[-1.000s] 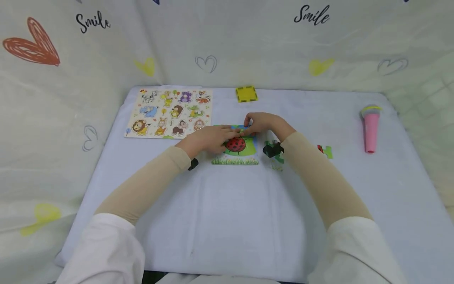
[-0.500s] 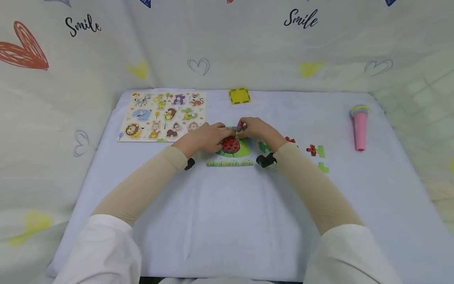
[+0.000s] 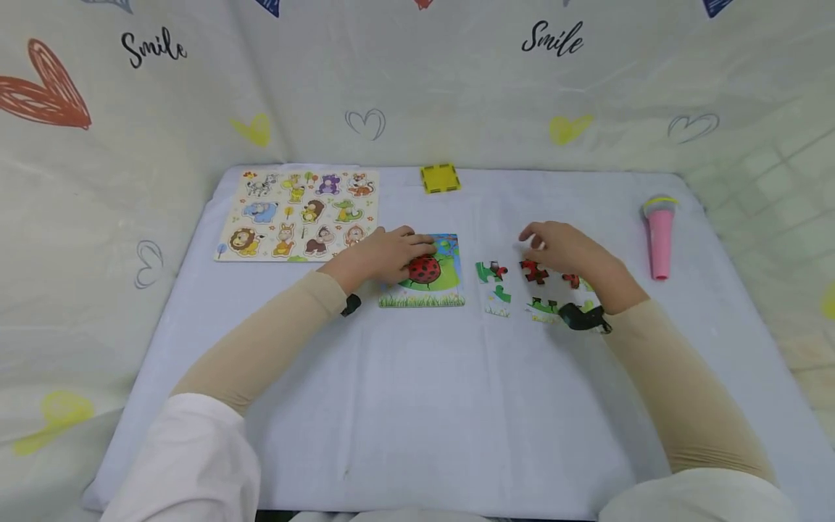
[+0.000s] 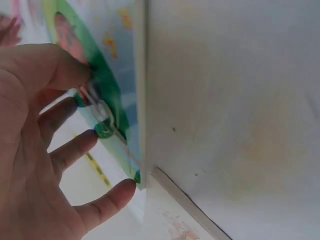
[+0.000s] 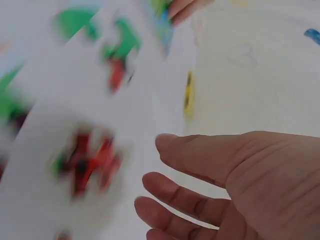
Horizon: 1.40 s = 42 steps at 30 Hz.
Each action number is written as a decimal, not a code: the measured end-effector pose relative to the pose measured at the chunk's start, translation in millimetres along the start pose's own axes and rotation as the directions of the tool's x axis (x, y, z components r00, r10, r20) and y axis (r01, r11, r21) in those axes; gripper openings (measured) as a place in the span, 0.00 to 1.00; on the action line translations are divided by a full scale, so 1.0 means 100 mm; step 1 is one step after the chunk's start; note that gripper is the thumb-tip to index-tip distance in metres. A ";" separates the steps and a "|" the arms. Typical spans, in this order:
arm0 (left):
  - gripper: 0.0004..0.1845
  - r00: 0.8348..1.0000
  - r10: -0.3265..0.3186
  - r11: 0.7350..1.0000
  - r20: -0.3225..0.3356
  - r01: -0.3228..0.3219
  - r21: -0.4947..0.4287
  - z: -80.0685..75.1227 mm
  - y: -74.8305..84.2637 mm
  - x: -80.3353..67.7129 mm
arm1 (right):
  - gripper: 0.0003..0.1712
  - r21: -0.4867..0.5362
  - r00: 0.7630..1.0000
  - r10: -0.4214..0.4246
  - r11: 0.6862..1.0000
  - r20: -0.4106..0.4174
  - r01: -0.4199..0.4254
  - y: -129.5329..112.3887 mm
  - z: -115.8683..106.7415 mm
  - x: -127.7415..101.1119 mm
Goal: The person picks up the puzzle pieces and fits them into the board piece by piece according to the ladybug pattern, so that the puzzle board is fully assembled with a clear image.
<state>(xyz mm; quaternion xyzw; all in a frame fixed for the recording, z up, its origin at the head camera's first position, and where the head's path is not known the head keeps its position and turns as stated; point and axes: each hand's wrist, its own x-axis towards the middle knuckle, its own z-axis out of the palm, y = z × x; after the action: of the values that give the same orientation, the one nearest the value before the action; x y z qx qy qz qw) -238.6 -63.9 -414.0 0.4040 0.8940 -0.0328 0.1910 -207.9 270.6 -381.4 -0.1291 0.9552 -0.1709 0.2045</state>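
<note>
On the table a square ladybug puzzle board [image 3: 427, 299], with grass along its near edge, lies under my left hand [image 3: 377, 255]. In the left wrist view the fingers [image 4: 75, 152] of that hand are spread and touch the board. Nothing is in my right hand [image 3: 574, 257], which hovers over loose jigsaw pieces with its fingers relaxed. Below its fingertips lies a red and black piece [image 3: 534, 272], blurred in the right wrist view. A green and red piece [image 3: 491, 272] and a small green piece [image 3: 501, 293] lie between the board and that hand.
A wooden animal puzzle [image 3: 300, 214] lies at the back left, beside the ladybug board. A yellow square tile [image 3: 440, 178] sits near the back edge. The pink toy microphone [image 3: 661, 243] is at the right. Behind stands a patterned curtain [image 3: 457, 87].
My right hand has left the top of the ladybug board and moved right over the loose pieces, which show more now. My left hand stays on the board. The view shifted slightly at first.
</note>
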 end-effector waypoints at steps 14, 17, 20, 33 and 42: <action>0.29 0.995 -0.060 0.990 -0.085 0.048 -0.129 0.08 -0.34 -0.27 | 0.18 -0.247 0.968 -0.176 0.960 -0.181 0.129 0.36 0.37 -0.43; 0.26 0.994 -0.072 0.994 -0.085 0.064 -0.086 0.07 -0.39 -0.35 | 0.18 -0.276 0.950 -0.251 0.941 -0.187 0.194 0.17 0.43 -0.33; 0.26 0.995 -0.071 0.992 -0.070 0.063 -0.111 0.06 -0.41 -0.40 | 0.17 -0.249 0.939 -0.301 0.934 -0.166 0.256 0.04 0.46 -0.20; 0.55 1.000 -0.028 0.989 0.000 0.028 -0.145 0.17 -0.42 -0.49 | 0.23 -0.080 0.982 -0.174 0.982 -0.074 0.168 -0.18 0.49 0.03; 0.55 0.999 -0.041 0.990 -0.019 0.038 -0.135 0.19 -0.40 -0.53 | 0.22 0.028 0.987 -0.158 0.987 -0.043 0.159 -0.21 0.54 0.18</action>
<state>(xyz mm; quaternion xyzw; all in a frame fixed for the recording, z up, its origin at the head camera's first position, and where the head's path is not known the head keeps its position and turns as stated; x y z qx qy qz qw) -230.3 -132.3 -416.4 0.3727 0.9040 0.0283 0.2078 -196.6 231.3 -425.9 -0.1978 0.9430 -0.2044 0.1727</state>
